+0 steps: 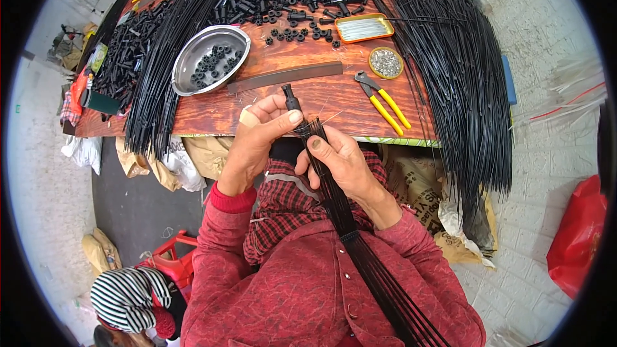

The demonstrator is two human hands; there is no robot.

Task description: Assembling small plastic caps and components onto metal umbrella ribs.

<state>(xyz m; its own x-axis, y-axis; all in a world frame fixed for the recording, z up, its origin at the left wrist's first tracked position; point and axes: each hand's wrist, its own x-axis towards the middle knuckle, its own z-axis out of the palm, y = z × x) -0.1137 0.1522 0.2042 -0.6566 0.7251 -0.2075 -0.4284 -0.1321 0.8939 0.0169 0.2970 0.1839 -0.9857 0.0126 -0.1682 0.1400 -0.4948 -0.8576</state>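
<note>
Closely, both hands work one bundle of black rods [334,199].
Left hand [257,141] pinches a black cap [291,98]; right hand [340,164] is clenched round the rods; tan sacks [418,180] under the desk [308,99].

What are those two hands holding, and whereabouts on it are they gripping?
Both grip one bundle of thin black rods. The right hand wraps it just below its top end; the left hand pinches that top, where a small black cap sits, with its fingers.

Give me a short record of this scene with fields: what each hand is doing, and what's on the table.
left hand: pinches a black plastic cap at the bundle's top end
right hand: grips a bundle of thin black rods
table: wooden
on table: metal bowl of black rings, yellow-handled pliers, round tin of small metal parts
</note>
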